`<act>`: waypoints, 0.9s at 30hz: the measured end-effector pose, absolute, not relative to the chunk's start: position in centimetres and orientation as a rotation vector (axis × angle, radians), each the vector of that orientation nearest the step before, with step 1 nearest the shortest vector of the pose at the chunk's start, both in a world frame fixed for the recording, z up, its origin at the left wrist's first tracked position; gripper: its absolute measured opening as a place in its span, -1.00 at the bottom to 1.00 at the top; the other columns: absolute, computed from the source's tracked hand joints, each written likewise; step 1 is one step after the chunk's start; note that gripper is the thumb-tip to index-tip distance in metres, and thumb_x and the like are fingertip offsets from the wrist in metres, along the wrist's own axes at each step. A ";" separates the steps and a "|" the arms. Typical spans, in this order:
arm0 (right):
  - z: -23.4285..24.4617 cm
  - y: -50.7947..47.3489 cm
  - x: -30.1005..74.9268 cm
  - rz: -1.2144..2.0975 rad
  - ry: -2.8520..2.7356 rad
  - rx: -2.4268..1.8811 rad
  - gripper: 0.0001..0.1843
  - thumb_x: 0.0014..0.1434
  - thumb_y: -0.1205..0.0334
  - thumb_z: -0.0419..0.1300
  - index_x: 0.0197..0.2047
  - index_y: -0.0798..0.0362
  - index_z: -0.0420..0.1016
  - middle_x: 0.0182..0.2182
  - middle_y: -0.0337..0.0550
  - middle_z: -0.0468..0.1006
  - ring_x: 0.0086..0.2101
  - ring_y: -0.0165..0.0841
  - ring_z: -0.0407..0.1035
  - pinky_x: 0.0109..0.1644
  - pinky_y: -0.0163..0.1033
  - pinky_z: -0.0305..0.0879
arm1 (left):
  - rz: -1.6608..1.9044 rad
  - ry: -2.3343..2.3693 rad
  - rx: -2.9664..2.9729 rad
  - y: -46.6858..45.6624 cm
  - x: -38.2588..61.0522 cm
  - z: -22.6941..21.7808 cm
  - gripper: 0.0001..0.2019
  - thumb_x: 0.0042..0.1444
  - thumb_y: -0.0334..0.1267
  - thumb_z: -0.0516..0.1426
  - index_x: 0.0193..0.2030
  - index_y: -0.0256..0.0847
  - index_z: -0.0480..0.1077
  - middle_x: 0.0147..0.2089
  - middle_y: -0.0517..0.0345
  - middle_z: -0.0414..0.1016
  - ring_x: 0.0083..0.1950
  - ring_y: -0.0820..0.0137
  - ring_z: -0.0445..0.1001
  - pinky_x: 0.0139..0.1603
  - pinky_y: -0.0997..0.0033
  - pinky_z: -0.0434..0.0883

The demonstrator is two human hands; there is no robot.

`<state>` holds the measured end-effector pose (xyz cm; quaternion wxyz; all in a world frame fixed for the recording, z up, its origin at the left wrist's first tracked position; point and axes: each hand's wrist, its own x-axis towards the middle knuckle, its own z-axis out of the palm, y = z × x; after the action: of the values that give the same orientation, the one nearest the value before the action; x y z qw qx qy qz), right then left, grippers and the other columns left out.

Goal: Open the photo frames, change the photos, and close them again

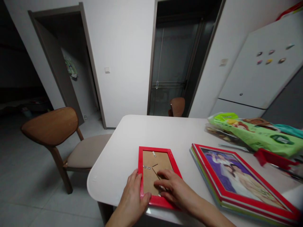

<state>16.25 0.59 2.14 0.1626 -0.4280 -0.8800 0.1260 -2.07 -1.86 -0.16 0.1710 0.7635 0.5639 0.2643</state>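
A red picture frame [176,162] lies face down near the front edge of the white table, its brown backing board [148,159] showing. Small metal clips [146,167] and a thin dark stand piece are on the board. My left hand [133,197] grips the frame's lower left side, with the thumb on the front rim and the fingers along the outer side. Over the lower right of the board is my right hand [174,187], its fingers bent and apart, the tips at the board near the bottom clip. That clip is partly hidden under the fingers.
To the right is a stack of frames, the top red one holding a photo [236,176]. Beyond it lie a green package [267,135] and a red-handled object [272,159]. A wooden chair [54,126] stands left of the white table [113,167].
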 end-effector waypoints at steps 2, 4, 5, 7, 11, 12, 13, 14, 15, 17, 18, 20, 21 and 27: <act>2.6 0.5 15.4 0.402 -2.533 -1.149 -0.80 -0.05 0.35 0.08 -0.37 -0.05 0.48 -0.23 -0.13 0.38 -0.20 -0.31 0.23 -0.15 -0.20 0.18 | 0.765 1.619 2.141 -1.2 -1.8 -0.6 -0.46 -0.09 -0.33 0.01 0.08 -0.50 0.10 0.17 -0.21 0.03 0.18 0.20 0.01 0.15 0.23 0.05; 2.5 0.4 14.8 0.397 -2.494 -1.154 -0.82 0.00 0.30 0.05 -0.41 -0.04 0.48 -0.27 -0.14 0.40 -0.22 -0.32 0.23 -0.16 -0.19 0.18 | 0.779 1.655 2.124 -0.8 -1.5 -0.9 -0.46 -0.09 -0.35 -0.01 0.08 -0.53 0.08 0.17 -0.25 0.02 0.19 0.19 -0.01 0.15 0.21 0.04; 2.4 0.4 14.7 0.397 -2.470 -1.156 -0.81 0.03 0.29 0.03 -0.41 -0.04 0.48 -0.28 -0.14 0.41 -0.22 -0.32 0.23 -0.15 -0.19 0.18 | 0.787 1.663 2.124 -0.8 -1.4 -1.0 -0.46 -0.09 -0.35 -0.02 0.08 -0.53 0.08 0.17 -0.25 0.03 0.19 0.19 0.00 0.15 0.21 0.04; 1.9 0.7 15.0 0.416 -2.418 -1.163 -0.78 0.05 0.29 -0.01 -0.33 -0.02 0.46 -0.25 -0.13 0.40 -0.20 -0.34 0.23 -0.12 -0.20 0.18 | 0.806 1.665 2.122 -0.8 -1.4 -1.1 -0.46 -0.09 -0.34 -0.03 0.08 -0.51 0.08 0.16 -0.22 0.05 0.18 0.20 0.01 0.15 0.21 0.06; 1.2 2.6 17.5 0.318 -2.256 -1.418 -0.69 0.03 0.33 -0.03 -0.17 0.12 0.40 -0.14 0.00 0.35 -0.13 -0.30 0.21 -0.05 -0.19 0.13 | 0.821 1.663 2.097 -0.8 -1.7 -0.9 -0.46 -0.13 -0.36 -0.03 0.07 -0.49 0.10 0.15 -0.18 0.09 0.16 0.22 0.05 0.15 0.23 0.06; 1.1 3.2 18.1 0.274 -2.243 -1.503 -0.70 0.00 0.34 -0.02 -0.21 0.15 0.43 -0.18 0.01 0.38 -0.16 -0.27 0.23 -0.06 -0.17 0.13 | 0.825 1.663 2.093 -0.7 -1.8 -0.8 -0.46 -0.13 -0.37 -0.03 0.07 -0.49 0.10 0.14 -0.18 0.09 0.16 0.22 0.05 0.15 0.23 0.06; 1.0 3.7 18.6 0.241 -2.253 -1.568 -0.73 -0.03 0.36 -0.01 -0.29 0.15 0.46 -0.24 0.00 0.41 -0.19 -0.26 0.24 -0.08 -0.16 0.13 | 0.828 1.661 2.094 -0.6 -1.8 -0.8 -0.46 -0.14 -0.39 -0.04 0.07 -0.49 0.11 0.14 -0.18 0.10 0.15 0.22 0.06 0.15 0.22 0.06; 0.9 4.1 18.9 0.221 -2.274 -1.608 -0.76 -0.06 0.37 -0.01 -0.38 0.14 0.48 -0.30 -0.02 0.42 -0.24 -0.26 0.25 -0.11 -0.17 0.14 | 0.831 1.657 2.097 -0.5 -1.9 -0.7 -0.47 -0.14 -0.40 -0.05 0.06 -0.50 0.12 0.14 -0.18 0.10 0.15 0.22 0.06 0.15 0.22 0.07; 0.9 4.4 19.1 0.207 -2.292 -1.629 -0.77 -0.07 0.39 -0.01 -0.45 0.12 0.48 -0.35 -0.04 0.43 -0.27 -0.28 0.26 -0.14 -0.20 0.15 | 0.834 1.650 2.104 -0.5 -1.9 -0.6 -0.48 -0.13 -0.42 -0.06 0.06 -0.50 0.13 0.14 -0.18 0.11 0.15 0.23 0.07 0.15 0.22 0.07; 0.7 4.8 19.1 0.164 -2.289 -1.651 -0.75 -0.06 0.41 -0.04 -0.49 0.11 0.47 -0.40 -0.07 0.42 -0.30 -0.31 0.26 -0.19 -0.25 0.15 | 0.841 1.628 2.123 -0.4 -1.8 -0.4 -0.50 -0.13 -0.45 -0.08 0.05 -0.48 0.14 0.12 -0.16 0.13 0.13 0.25 0.09 0.14 0.23 0.08; 0.7 4.9 19.1 0.137 -2.270 -1.663 -0.73 -0.06 0.42 -0.05 -0.48 0.10 0.48 -0.40 -0.07 0.42 -0.31 -0.32 0.26 -0.21 -0.27 0.15 | 0.846 1.616 2.131 -0.3 -1.8 -0.3 -0.50 -0.13 -0.47 -0.09 0.05 -0.46 0.15 0.12 -0.14 0.15 0.13 0.26 0.10 0.14 0.24 0.09; 0.6 5.0 18.9 0.105 -2.244 -1.680 -0.71 -0.04 0.43 -0.07 -0.44 0.10 0.48 -0.42 -0.08 0.41 -0.32 -0.33 0.26 -0.25 -0.30 0.16 | 0.858 1.600 2.138 -0.3 -1.7 -0.2 -0.48 -0.16 -0.49 -0.09 0.05 -0.42 0.15 0.10 -0.10 0.17 0.12 0.27 0.12 0.13 0.23 0.10; 0.6 5.1 18.7 0.101 -2.241 -1.682 -0.71 -0.03 0.42 -0.07 -0.42 0.10 0.48 -0.43 -0.08 0.41 -0.33 -0.33 0.26 -0.26 -0.30 0.16 | 0.863 1.600 2.137 -0.4 -1.7 -0.2 -0.47 -0.17 -0.50 -0.09 0.06 -0.41 0.15 0.10 -0.10 0.17 0.12 0.26 0.11 0.13 0.22 0.10; 0.5 5.6 14.6 0.178 -2.277 -1.428 -0.72 0.02 0.29 -0.05 -0.33 0.09 0.47 -0.34 -0.06 0.44 -0.28 -0.30 0.29 -0.17 -0.24 0.18 | 0.860 1.673 2.110 -0.8 -1.8 -1.1 -0.43 -0.21 -0.52 -0.07 0.06 -0.46 0.12 0.14 -0.15 0.12 0.14 0.21 0.08 0.14 0.16 0.10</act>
<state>14.57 5.61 0.53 0.2223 -0.5169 -0.8242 0.0645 -1.80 -0.81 -1.05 0.1568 0.7374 0.5844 0.3003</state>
